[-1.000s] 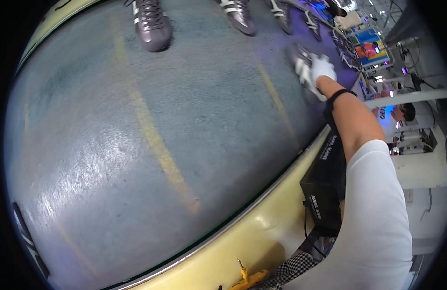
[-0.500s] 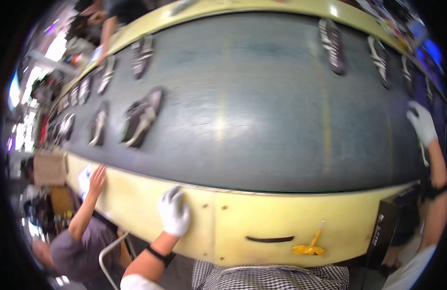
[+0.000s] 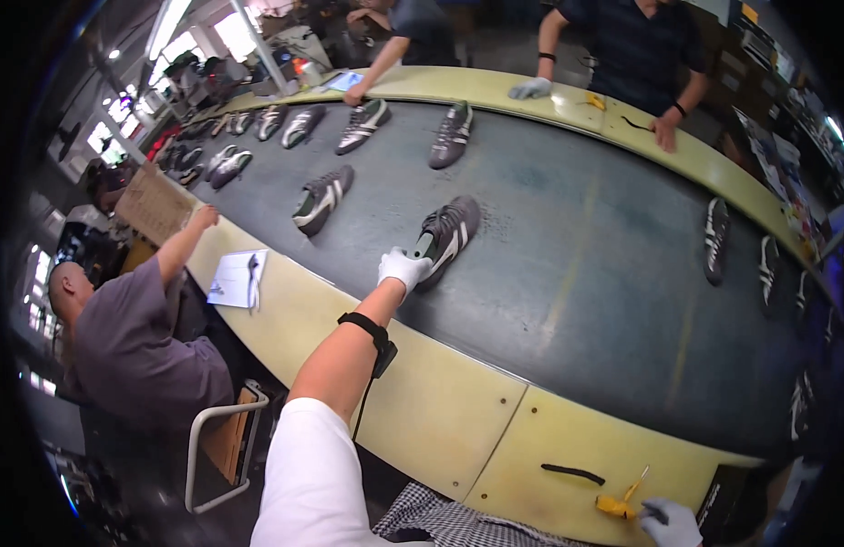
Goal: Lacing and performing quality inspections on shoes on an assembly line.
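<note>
My left hand [image 3: 405, 270], in a white glove, is stretched out over the belt and closed on the heel end of a dark sneaker [image 3: 454, 232] with pale stripes. The sneaker's toe points away from me. At the near edge of the table my right hand [image 3: 673, 524], also gloved, is beside a yellow tool [image 3: 618, 504] with a thin pale tip. Its fingers look loosely open and apart, with nothing seen in them. A black curved strip [image 3: 573, 473] lies on the yellow tabletop [image 3: 440, 415] left of the tool.
Another sneaker [image 3: 323, 199] lies left of the held one, and several more line the far side and right end of the dark belt [image 3: 522, 264]. A co-worker [image 3: 139, 337] sits at left near white papers [image 3: 237, 278]. Other people stand across the belt.
My left hand has gone from the tabletop out onto the belt and gripped a sneaker. My right hand has come back from the belt's right side to the table. The view has swung left.
</note>
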A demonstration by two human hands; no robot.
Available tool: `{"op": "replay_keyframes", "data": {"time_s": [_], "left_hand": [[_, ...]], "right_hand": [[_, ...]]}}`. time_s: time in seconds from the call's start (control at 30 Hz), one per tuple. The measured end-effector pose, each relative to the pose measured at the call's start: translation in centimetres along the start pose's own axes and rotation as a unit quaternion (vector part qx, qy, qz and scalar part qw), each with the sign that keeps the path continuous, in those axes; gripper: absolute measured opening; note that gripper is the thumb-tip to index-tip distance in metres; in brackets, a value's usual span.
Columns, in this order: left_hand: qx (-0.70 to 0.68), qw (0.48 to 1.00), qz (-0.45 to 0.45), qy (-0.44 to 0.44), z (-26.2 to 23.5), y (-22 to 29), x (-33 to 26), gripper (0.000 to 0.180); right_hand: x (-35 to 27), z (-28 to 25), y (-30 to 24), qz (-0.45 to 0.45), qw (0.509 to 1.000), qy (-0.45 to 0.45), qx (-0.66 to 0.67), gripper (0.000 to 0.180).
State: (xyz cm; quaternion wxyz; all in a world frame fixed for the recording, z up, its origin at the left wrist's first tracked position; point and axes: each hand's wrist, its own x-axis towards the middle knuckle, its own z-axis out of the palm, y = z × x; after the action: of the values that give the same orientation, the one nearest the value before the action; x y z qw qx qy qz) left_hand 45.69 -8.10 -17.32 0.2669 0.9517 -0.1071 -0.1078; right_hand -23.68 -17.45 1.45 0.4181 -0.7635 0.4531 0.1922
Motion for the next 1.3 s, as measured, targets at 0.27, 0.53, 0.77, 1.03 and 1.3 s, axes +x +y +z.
{"op": "replay_keyframes", "data": {"time_s": [0.27, 0.53, 0.77, 1.03, 1.3], "left_hand": [[-0.422, 0.849, -0.033, -0.317, 3.7, 1.9, -4.9, 0.037], [-0.476, 0.797, 0.141, -0.343, -2.1, 7.6, -32.6, 0.054], [-0.231, 0.762, 0.511, -0.322, -1.5, 5.7, -47.4, 0.082], [-0.161, 0.797, 0.332, -0.478, 7.3, 5.1, -42.2, 0.068], [-0.337, 0.723, 0.290, -0.529, 6.2, 4.5, -43.0, 0.065]], "right_hand": [[3.1, 3.1, -2.6, -0.039, 0.875, 0.043, 0.480, 0.040], [8.3, 6.2, -7.4, -0.222, 0.828, 0.090, 0.507, 0.075], [1.9, 9.9, -5.8, -0.274, 0.808, 0.169, 0.493, 0.071], [-8.6, 16.4, 4.2, -0.097, 0.901, 0.045, 0.420, 0.058], [-3.3, 18.5, -1.1, -0.149, 0.949, 0.144, 0.236, 0.067]]}}
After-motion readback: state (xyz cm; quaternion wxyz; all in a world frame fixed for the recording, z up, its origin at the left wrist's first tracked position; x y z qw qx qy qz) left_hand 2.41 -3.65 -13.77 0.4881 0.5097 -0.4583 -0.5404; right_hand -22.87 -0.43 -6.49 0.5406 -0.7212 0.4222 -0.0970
